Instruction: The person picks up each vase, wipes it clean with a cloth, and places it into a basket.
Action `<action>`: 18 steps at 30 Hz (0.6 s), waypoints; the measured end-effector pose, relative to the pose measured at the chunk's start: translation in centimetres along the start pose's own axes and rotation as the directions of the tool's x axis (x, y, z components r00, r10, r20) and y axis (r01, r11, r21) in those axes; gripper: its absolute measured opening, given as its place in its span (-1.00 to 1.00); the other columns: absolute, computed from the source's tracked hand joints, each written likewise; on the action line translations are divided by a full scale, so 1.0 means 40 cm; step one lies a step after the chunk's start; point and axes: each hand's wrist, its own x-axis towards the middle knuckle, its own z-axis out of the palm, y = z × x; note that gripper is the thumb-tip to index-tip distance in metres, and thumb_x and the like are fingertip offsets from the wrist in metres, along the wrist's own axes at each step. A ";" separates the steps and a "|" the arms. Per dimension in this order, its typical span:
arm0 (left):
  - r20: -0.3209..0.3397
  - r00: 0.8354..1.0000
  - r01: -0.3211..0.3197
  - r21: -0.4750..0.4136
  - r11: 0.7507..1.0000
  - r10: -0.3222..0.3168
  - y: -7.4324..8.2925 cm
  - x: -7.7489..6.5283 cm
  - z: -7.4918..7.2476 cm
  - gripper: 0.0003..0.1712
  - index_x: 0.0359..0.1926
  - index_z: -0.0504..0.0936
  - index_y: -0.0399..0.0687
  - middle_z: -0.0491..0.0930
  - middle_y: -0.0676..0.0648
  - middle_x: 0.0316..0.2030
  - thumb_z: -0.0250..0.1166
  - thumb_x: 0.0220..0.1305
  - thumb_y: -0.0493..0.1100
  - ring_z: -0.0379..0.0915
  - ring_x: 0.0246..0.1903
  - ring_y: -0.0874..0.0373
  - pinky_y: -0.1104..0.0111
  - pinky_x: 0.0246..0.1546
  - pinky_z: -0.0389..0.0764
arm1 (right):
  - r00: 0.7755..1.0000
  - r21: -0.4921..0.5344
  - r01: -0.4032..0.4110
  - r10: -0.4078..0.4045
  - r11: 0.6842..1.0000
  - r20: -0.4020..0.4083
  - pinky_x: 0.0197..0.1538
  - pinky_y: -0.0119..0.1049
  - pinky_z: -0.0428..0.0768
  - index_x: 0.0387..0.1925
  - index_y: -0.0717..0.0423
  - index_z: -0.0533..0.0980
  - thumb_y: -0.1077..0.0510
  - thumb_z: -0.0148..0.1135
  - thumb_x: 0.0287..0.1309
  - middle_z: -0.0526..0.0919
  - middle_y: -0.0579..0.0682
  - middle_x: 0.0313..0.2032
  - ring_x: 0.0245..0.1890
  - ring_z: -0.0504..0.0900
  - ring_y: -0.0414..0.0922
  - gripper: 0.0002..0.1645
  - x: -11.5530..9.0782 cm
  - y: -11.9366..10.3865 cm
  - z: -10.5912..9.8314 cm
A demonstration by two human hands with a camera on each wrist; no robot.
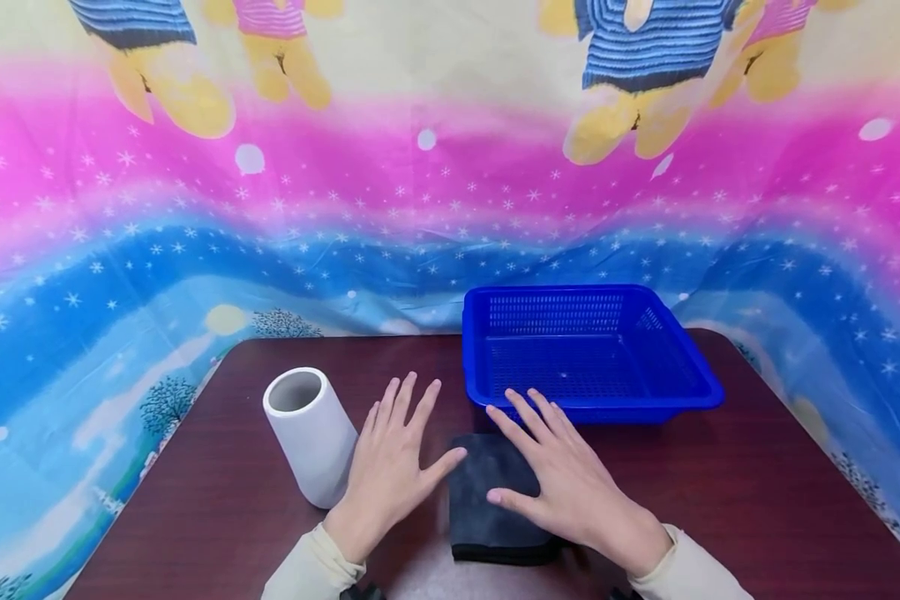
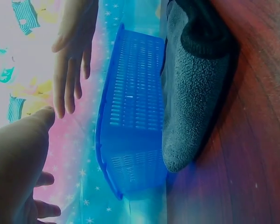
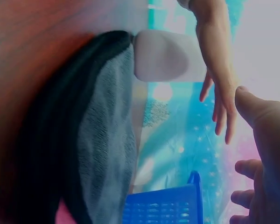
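Observation:
A folded dark grey towel [image 1: 491,517] with a black edge lies on the table between and partly beneath my hands. Its fuzzy pile and thick fold show in the left wrist view, where the towel [image 2: 191,102] sits in front of the basket. My left hand [image 1: 390,471], fingers spread and straight, is raised just right of a white vase [image 1: 311,442] and overlaps its side. Over the towel's right part hovers my right hand [image 1: 573,479], also spread, its fingertips overlapping the near rim of a blue plastic basket [image 1: 592,404]. Neither hand holds anything.
The basket stands at the back right of the dark brown table [image 1: 217,492], with only its slotted walls and floor showing inside. A printed curtain [image 1: 420,183] with snowflakes and cartoon bears hangs behind and around the table.

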 end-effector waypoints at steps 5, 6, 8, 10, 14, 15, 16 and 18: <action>-0.016 1.000 0.000 -0.019 1.000 -0.001 -0.008 -0.013 -0.005 0.03 0.58 0.12 0.24 0.18 -0.17 0.54 0.20 0.22 0.49 0.08 0.53 -0.18 -0.15 0.42 0.30 | 0.998 -0.010 0.060 -0.061 0.998 -0.020 0.55 0.14 0.14 0.58 -0.31 0.07 -0.48 0.29 0.10 0.09 -0.05 0.60 0.60 0.06 0.11 0.12 -0.010 -0.001 0.016; -0.026 1.000 -0.004 -0.021 1.000 0.003 -0.010 -0.016 -0.005 0.03 0.58 0.12 0.23 0.19 -0.18 0.54 0.21 0.22 0.49 0.10 0.53 -0.18 -0.15 0.41 0.31 | 0.997 -0.012 0.071 -0.072 0.997 -0.022 0.54 0.14 0.15 0.58 -0.30 0.09 -0.48 0.30 0.09 0.11 -0.04 0.59 0.59 0.07 0.11 0.12 -0.012 -0.001 0.019; -0.048 0.999 -0.015 -0.021 1.000 0.014 -0.013 -0.020 -0.005 0.02 0.57 0.14 0.21 0.22 -0.19 0.52 0.22 0.22 0.47 0.14 0.51 -0.19 -0.14 0.38 0.35 | 0.996 -0.012 0.090 -0.090 0.996 -0.016 0.53 0.15 0.19 0.57 -0.28 0.11 -0.48 0.29 0.09 0.12 -0.02 0.59 0.59 0.07 0.12 0.11 -0.014 0.000 0.026; -0.067 0.998 -0.024 -0.021 0.999 0.023 -0.016 -0.023 -0.006 0.02 0.57 0.16 0.19 0.24 -0.19 0.51 0.24 0.21 0.46 0.18 0.49 -0.20 -0.14 0.36 0.39 | 0.995 -0.006 0.101 -0.101 0.995 -0.003 0.51 0.17 0.21 0.56 -0.28 0.13 -0.49 0.29 0.09 0.13 -0.01 0.59 0.59 0.08 0.13 0.10 -0.017 0.001 0.032; -0.105 0.994 -0.034 -0.029 0.999 0.030 -0.024 -0.031 -0.008 0.01 0.54 0.22 0.17 0.30 -0.18 0.48 0.30 0.18 0.42 0.26 0.45 -0.20 -0.12 0.32 0.44 | 0.994 0.006 0.109 -0.109 0.994 0.030 0.52 0.17 0.21 0.56 -0.28 0.13 -0.50 0.27 0.09 0.14 0.01 0.58 0.58 0.09 0.14 0.10 -0.019 0.002 0.045; -0.121 0.992 -0.040 -0.030 0.999 0.036 -0.026 -0.033 -0.008 0.01 0.53 0.24 0.15 0.32 -0.18 0.47 0.33 0.16 0.41 0.28 0.44 -0.20 -0.12 0.30 0.46 | 0.993 0.004 0.109 -0.109 0.994 0.039 0.52 0.16 0.20 0.56 -0.29 0.12 -0.51 0.27 0.09 0.15 0.01 0.58 0.58 0.09 0.14 0.10 -0.019 0.003 0.048; -0.139 0.989 -0.046 -0.033 0.998 0.041 -0.028 -0.036 -0.009 0.00 0.52 0.27 0.14 0.35 -0.18 0.45 0.35 0.15 0.39 0.31 0.42 -0.20 -0.11 0.29 0.48 | 0.993 0.000 0.112 -0.112 0.994 0.046 0.53 0.15 0.20 0.56 -0.28 0.12 -0.51 0.26 0.09 0.16 0.02 0.57 0.58 0.09 0.13 0.10 -0.020 0.003 0.052; -0.179 0.982 -0.063 -0.038 0.997 0.056 -0.034 -0.041 -0.009 -0.02 0.49 0.31 0.11 0.39 -0.18 0.42 0.38 0.14 0.35 0.36 0.39 -0.19 -0.10 0.26 0.51 | 0.992 -0.014 0.119 -0.118 0.993 0.055 0.53 0.14 0.20 0.56 -0.27 0.14 -0.52 0.26 0.09 0.19 0.03 0.56 0.58 0.11 0.13 0.09 -0.021 0.005 0.058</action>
